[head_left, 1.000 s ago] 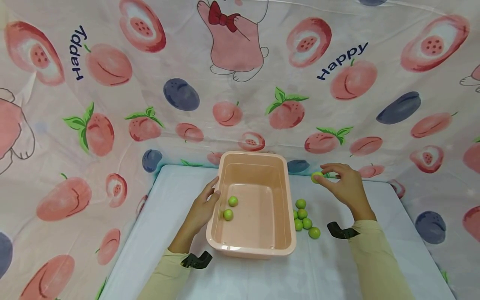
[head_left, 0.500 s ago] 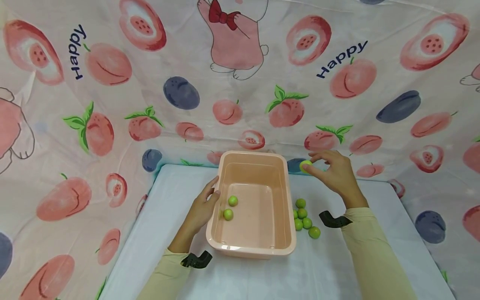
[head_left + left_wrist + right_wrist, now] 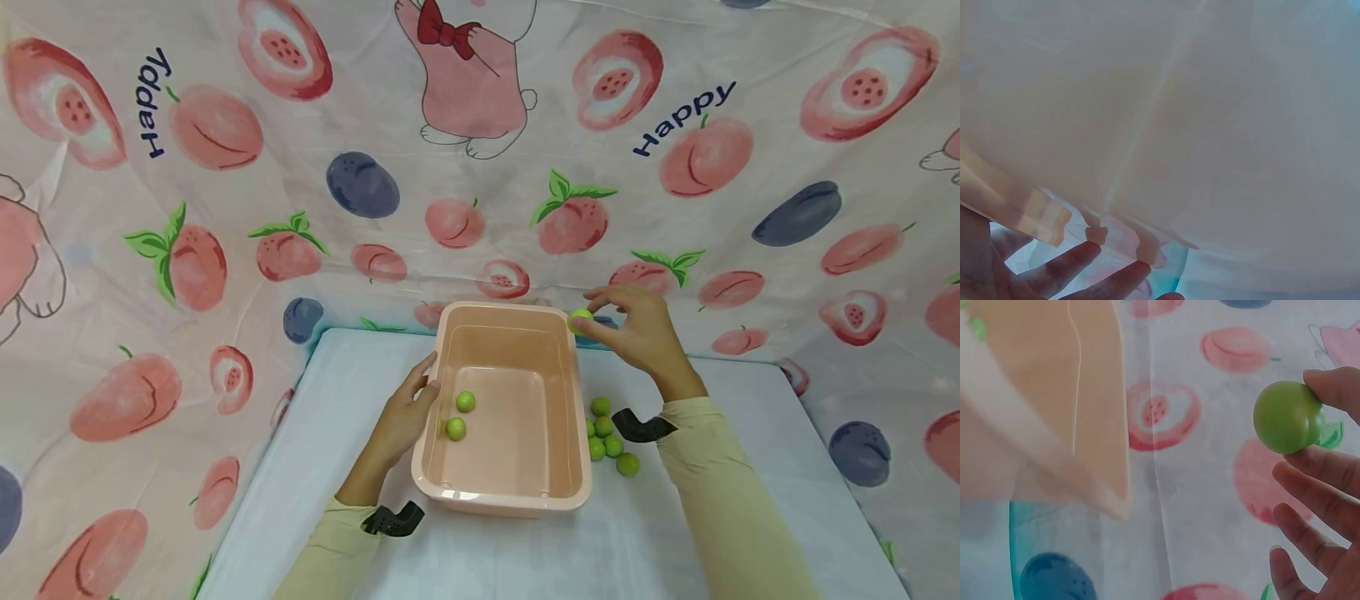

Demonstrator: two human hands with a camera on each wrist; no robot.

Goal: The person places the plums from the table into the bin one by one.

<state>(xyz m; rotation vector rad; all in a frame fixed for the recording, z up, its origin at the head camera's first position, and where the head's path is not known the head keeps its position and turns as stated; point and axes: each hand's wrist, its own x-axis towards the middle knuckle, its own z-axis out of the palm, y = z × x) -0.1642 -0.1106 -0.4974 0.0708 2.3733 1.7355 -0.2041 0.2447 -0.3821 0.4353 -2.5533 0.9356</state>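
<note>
**Green fruit at the bin's far corner**

While my left hand (image 3: 408,412) rests flat against the outer left wall of the peach bin (image 3: 517,500), fingers straight and spread, my right hand (image 3: 637,333) pinches a green fruit (image 3: 579,320) in its fingertips, held just above the far right corner of the rim. From the head view, two fruits (image 3: 461,415) lie inside the bin by its left wall, and a loose cluster (image 3: 609,437) sits on the white table (image 3: 750,467) just beside its right wall.

At the left wrist I see only blurred bin wall filling the frame and my fingertips (image 3: 1085,256) straight at the bottom edge; no fruit shows there.

At the right wrist the fruit (image 3: 1289,416) is sharp, held between a fingertip above and a finger below, the other fingers loose beneath. The bin corner (image 3: 1107,494) lies well to its left with printed cloth between, so this view shows a gap the head view hides.

The pinch is light on a round, smooth thing; I judge it could slip. Let go here, it might clip the rim, bounce outside and roll off the table.
</note>
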